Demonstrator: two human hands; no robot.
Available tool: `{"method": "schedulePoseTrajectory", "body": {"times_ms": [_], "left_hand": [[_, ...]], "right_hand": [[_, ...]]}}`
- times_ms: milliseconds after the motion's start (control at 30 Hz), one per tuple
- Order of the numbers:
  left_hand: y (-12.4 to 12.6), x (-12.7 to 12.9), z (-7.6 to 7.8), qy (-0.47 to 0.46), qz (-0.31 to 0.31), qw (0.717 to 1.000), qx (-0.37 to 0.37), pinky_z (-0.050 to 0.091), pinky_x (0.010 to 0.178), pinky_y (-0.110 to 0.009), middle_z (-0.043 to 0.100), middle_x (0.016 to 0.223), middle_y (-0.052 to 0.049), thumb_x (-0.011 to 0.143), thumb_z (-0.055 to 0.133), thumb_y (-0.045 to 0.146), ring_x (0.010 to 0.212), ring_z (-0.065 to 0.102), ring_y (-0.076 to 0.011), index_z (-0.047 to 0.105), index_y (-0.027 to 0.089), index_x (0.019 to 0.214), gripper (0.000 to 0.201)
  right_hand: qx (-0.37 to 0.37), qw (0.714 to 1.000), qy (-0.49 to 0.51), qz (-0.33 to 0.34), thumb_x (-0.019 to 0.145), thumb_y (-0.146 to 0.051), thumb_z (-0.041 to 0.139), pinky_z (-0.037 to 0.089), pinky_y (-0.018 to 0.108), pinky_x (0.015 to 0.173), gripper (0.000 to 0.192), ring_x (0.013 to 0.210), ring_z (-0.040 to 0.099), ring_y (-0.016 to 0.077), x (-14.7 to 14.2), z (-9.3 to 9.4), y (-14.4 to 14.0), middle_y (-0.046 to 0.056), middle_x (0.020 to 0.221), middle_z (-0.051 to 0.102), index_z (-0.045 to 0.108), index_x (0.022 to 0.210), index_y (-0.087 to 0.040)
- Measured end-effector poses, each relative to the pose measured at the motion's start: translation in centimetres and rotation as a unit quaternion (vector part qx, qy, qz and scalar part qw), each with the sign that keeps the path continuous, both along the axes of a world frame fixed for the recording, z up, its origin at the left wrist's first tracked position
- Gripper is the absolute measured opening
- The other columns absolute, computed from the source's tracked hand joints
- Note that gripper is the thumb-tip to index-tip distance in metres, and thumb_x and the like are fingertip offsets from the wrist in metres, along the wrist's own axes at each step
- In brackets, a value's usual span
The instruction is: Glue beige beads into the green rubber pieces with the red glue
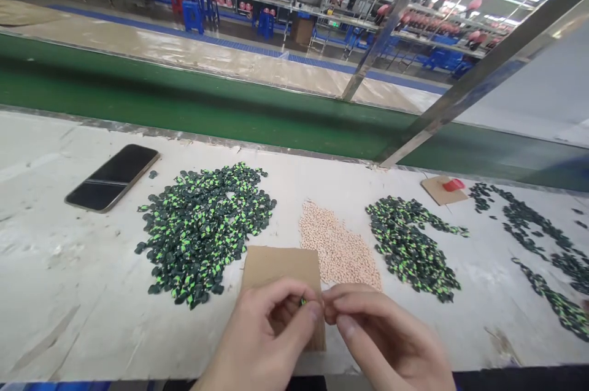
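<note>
The white worktable (69,293) filled the lower view, with the green conveyor belt (184,108) running along its far edge and racks of pink-topped goods beyond; on the table, from the left, lay a dark phone (113,177) face up, then the large heap of green-and-black pieces (205,231), then a patch of small pale beads (338,247), then a second, smaller heap of green-and-black pieces (411,247), and far right a scatter of darker pieces (534,225) trailing toward the edge; a scrap of cardboard with a red cap (453,185) on it sat near the belt.

Nearer the person lay a brown cardboard square (280,268), just beside the large heap and touching the pale beads; over its near edge the two hands met; the left hand (262,336) pinched a small green-and-black piece (303,301) between thumb and forefinger, only a speck of green showing, and the right hand (381,336) had its fingertips pressed together right against it, though whether they held a bead I could not tell, being blurred.

The risks looked small but real; the piece was tiny and gripped by fingertips alone, so a slip would likely drop it onto the cardboard or among the pale beads, where it could scatter them; the hands also worked close to the table's near edge, so a dropped part might roll off; a sweeping wrist could push the heap and the beads into one another.
</note>
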State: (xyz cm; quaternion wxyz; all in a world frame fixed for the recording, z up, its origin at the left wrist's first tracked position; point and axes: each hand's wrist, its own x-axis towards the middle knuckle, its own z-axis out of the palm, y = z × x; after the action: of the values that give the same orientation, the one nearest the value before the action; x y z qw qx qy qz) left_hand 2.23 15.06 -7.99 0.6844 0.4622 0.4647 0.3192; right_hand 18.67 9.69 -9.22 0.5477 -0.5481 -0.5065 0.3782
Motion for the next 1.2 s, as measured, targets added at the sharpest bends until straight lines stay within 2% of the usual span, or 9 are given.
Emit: {"method": "schedulePoseTrajectory", "body": {"times_ms": [100,200,400,533,700,833,900,1000,1200], "left_hand": [[0.0,-0.2,-0.2,-0.095,-0.021,0.989,-0.115,0.031,0.048,-0.02,0.053,0.057,0.004,0.073,0.084,0.049,0.05,0.042,-0.0088,0.069,0.018,0.064,0.036],[-0.1,-0.5,-0.8,-0.162,-0.023,0.97,-0.178,0.027,0.044,-0.017,0.058,0.058,0.003,0.065,0.09,0.058,0.047,0.042,-0.0053,0.07,0.016,0.064,0.047],[-0.2,-1.0,-1.7,-0.207,-0.029,0.958,-0.196,0.03,0.042,-0.015,0.062,0.058,0.003,0.066,0.093,0.054,0.045,0.045,-0.0032,0.074,0.016,0.064,0.042],[-0.7,-1.0,-1.8,-0.186,-0.006,0.964,-0.188,0.034,0.043,-0.014,0.064,0.058,0.002,0.067,0.093,0.051,0.046,0.048,-0.004,0.078,0.017,0.067,0.038],[-1.4,-2.2,-2.7,-0.141,0.05,0.983,-0.109,0.048,0.048,-0.018,0.067,0.052,0.002,0.073,0.09,0.038,0.045,0.056,-0.0083,0.085,0.023,0.074,0.016],[-1.8,-4.5,-3.9,0.001,0.115,0.993,0.027,0.06,0.061,-0.021,0.081,0.079,-0.002,0.082,0.08,0.034,0.065,0.072,-0.0166,0.087,0.029,0.089,0.011],[-2.0,-5.2,-4.6,0.078,0.116,0.987,0.077,0.061,0.062,-0.02,0.083,0.085,-0.001,0.086,0.074,0.032,0.07,0.075,-0.0177,0.086,0.03,0.096,0.016],[-2.3,-5.4,-5.7,0.128,0.112,0.979,0.114,0.063,0.062,-0.019,0.084,0.085,0.001,0.089,0.067,0.027,0.074,0.079,-0.0176,0.081,0.029,0.104,0.021],[-2.4,-4.9,-6.6,0.158,0.094,0.967,0.177,0.062,0.07,-0.017,0.084,0.087,0.003,0.091,0.063,0.023,0.079,0.081,-0.0155,0.075,0.026,0.092,0.012]], "right_hand": [[0.01,1.0,-0.007,0.01,0.088,-0.016,0.076,0.067,0.025,0.072,0.017,0.085,0.078,0.0211,-0.4,-0.2,0.3,0.007,0.097,0.079,0.083,0.091,-0.032],[0.024,0.999,-0.01,0.031,0.086,-0.016,0.077,0.067,0.027,0.07,0.019,0.082,0.078,0.0216,-0.7,-0.3,0.7,0.006,0.088,0.08,0.084,0.088,-0.033],[0.034,0.997,-0.028,0.057,0.086,-0.011,0.077,0.065,0.024,0.068,0.026,0.079,0.077,0.0184,-0.9,-0.1,0.9,0.002,0.086,0.081,0.084,0.092,-0.036],[0.033,0.995,-0.065,0.068,0.088,-0.011,0.074,0.064,0.024,0.068,0.023,0.078,0.076,0.0182,-0.9,-0.1,0.7,0.003,0.088,0.08,0.082,0.091,-0.033],[0.001,0.995,-0.091,0.039,0.092,-0.021,0.072,0.06,0.025,0.065,0.012,0.075,0.07,0.0189,-0.9,-0.7,0.0,0.004,0.082,0.073,0.076,0.082,-0.027],[-0.047,0.99,-0.132,-0.003,0.095,-0.023,0.069,0.058,0.026,0.064,0.013,0.075,0.068,0.0199,-0.9,-2.4,-0.7,0.004,0.08,0.07,0.075,0.083,-0.026],[-0.057,0.986,-0.157,0.003,0.095,-0.021,0.068,0.057,0.026,0.064,0.012,0.074,0.068,0.0197,-1.1,-3.3,-0.8,0.004,0.08,0.071,0.074,0.086,-0.025],[-0.039,0.982,-0.186,0.007,0.095,-0.018,0.065,0.056,0.026,0.064,0.014,0.073,0.068,0.0188,-1.6,-4.1,-0.7,0.004,0.081,0.072,0.073,0.086,-0.025],[-0.04,0.974,-0.223,0.015,0.097,-0.015,0.062,0.056,0.024,0.066,0.017,0.077,0.069,0.017,-1.7,-4.3,-0.4,0.002,0.086,0.074,0.072,0.089,-0.027]]}}
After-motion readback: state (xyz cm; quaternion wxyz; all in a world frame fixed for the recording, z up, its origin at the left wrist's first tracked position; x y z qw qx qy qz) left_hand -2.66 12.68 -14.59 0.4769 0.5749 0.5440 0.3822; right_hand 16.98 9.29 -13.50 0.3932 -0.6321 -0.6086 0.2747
